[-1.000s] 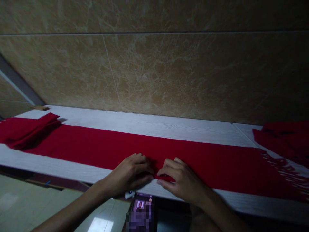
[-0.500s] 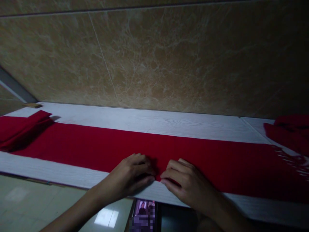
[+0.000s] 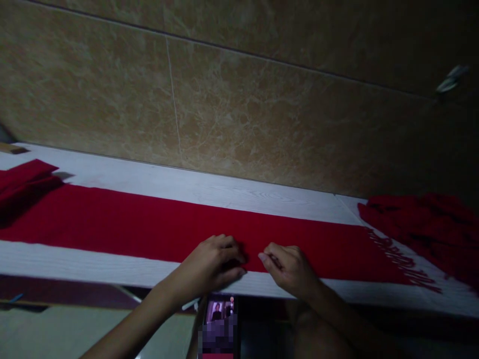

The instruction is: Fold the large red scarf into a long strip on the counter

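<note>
A long red cloth (image 3: 142, 222) lies flat along a white wood-grain surface (image 3: 112, 264), with a fringe at its right end. My left hand (image 3: 219, 262) rests on the near edge of the cloth, fingers bent and thumb apart from them, with nothing visible between. To its right, my right hand (image 3: 288, 267) is over the same edge with fingers curled and the thumb against them; whatever it may pinch is too small to make out. At the far left the cloth is bunched in folds (image 3: 26, 184).
Behind the surface rises a brown marbled tile wall (image 3: 243, 109). A heap of red fabric (image 3: 430, 224) sits at the right. Below the front edge is a phone with a lit screen (image 3: 219, 324). A small wooden block (image 3: 11, 148) lies at the far left.
The view has turned toward the right, showing more of the red heap and the fringe. My right hand has drawn away from my left and its fingers have curled in more.
</note>
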Demonstrator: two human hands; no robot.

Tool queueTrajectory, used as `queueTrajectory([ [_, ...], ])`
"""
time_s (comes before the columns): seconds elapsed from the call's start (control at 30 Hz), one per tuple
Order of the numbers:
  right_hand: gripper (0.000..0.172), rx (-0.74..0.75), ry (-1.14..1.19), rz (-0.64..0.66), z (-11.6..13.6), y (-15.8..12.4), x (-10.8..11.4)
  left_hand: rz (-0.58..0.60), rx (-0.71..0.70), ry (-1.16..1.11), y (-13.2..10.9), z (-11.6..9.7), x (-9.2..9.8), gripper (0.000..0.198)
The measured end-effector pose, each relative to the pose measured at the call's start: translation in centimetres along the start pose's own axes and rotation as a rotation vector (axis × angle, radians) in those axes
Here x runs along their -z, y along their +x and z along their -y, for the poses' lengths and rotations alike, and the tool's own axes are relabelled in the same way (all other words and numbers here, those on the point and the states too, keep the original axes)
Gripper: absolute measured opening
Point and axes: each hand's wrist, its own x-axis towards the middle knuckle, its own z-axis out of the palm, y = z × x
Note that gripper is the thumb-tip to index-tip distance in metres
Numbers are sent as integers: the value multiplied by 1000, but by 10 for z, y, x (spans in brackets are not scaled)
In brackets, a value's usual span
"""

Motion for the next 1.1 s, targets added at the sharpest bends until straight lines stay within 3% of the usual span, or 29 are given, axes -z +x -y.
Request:
queueTrajectory([
  [0.23, 36, -57, -105, -29, 1, 0, -3, -18, -11, 68, 1, 5, -8, 11],
  [0.5, 31, -51, -67, 0, 0, -2, -4, -11, 37, 8, 0, 3, -4, 9],
  [0.67, 21, -31, 28, 34, 2, 0, -1, -57, 87, -30, -1, 4, -4, 9],
  [0.87, 7, -59, 127, 88, 0, -1, 3, 5, 95, -65, -1, 0, -4, 9],
  [1.1, 28, -51, 230, 122, -2, -5, 3, 122, 208, -15, 2, -8, 2, 20],
])
